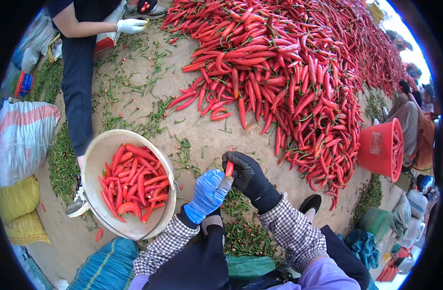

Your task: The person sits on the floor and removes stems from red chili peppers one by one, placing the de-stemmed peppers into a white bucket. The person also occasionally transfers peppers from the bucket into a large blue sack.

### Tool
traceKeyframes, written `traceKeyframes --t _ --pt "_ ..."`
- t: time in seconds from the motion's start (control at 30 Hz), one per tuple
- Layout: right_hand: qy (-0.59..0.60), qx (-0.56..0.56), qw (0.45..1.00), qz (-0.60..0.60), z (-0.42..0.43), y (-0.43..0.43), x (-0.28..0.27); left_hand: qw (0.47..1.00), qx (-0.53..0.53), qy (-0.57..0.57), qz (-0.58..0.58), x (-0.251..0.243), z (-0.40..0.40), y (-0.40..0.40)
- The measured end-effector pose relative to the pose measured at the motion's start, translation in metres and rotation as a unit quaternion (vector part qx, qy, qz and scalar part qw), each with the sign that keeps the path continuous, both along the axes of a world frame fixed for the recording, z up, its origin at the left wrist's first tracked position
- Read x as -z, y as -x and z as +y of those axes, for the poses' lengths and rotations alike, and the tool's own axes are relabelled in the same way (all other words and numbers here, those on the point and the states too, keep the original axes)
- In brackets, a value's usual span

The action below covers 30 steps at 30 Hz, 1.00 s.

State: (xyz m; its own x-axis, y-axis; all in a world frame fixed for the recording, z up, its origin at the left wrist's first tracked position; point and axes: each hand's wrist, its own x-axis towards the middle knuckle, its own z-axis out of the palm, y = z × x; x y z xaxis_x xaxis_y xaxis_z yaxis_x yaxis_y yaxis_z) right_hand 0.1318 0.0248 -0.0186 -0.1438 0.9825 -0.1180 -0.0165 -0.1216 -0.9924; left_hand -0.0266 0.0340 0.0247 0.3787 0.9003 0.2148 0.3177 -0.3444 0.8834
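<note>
My left hand (pixel 208 195), in a blue glove with a worn grey thumb, pinches the near end of a red chili pepper (pixel 229 169). My right hand (pixel 248 177), in a black glove with a dotted grip, curls around the same pepper from the right. The two hands meet above the concrete floor, and the fingers hide part of the pepper. Left of my hands, a white plastic bucket (pixel 98 152) with a wire handle holds many red peppers (pixel 138 177) without stems. A large heap of red chili peppers (pixel 279 65), many with green stems, spreads ahead and to the right.
Green stems (pixel 246 232) litter the floor around my feet. A red bucket (pixel 377 148) of peppers stands right. At upper left is another person's white-gloved hand (pixel 131 26). Woven sacks (pixel 26 137) line the left side; a teal sack (pixel 102 266) lies below the white bucket.
</note>
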Motion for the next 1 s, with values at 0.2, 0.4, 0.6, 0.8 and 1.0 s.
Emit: traceKeyframes --t 0.2,0.4,0.6,0.8,1.0 --pt "0.093 0.148 0.982 -0.066 0.054 0.05 -0.02 0.98 -0.103 -0.098 0.142 0.026 0.012 0.013" --pt "0.226 0.375 0.851 0.289 0.099 0.005 0.039 0.787 -0.217 0.515 -0.262 0.017 -0.01 0.009" --pt "0.098 0.186 0.839 -0.502 0.138 -0.036 0.053 0.902 -0.112 0.415 -0.042 0.051 -0.025 0.003" --pt "0.0 0.014 0.856 -0.517 0.053 -0.026 0.002 0.882 -0.151 0.439 -0.081 0.047 0.005 0.009" --pt "-0.022 -0.105 0.857 -0.505 -0.006 0.007 -0.053 0.935 -0.094 0.34 -0.046 0.028 0.013 0.0"
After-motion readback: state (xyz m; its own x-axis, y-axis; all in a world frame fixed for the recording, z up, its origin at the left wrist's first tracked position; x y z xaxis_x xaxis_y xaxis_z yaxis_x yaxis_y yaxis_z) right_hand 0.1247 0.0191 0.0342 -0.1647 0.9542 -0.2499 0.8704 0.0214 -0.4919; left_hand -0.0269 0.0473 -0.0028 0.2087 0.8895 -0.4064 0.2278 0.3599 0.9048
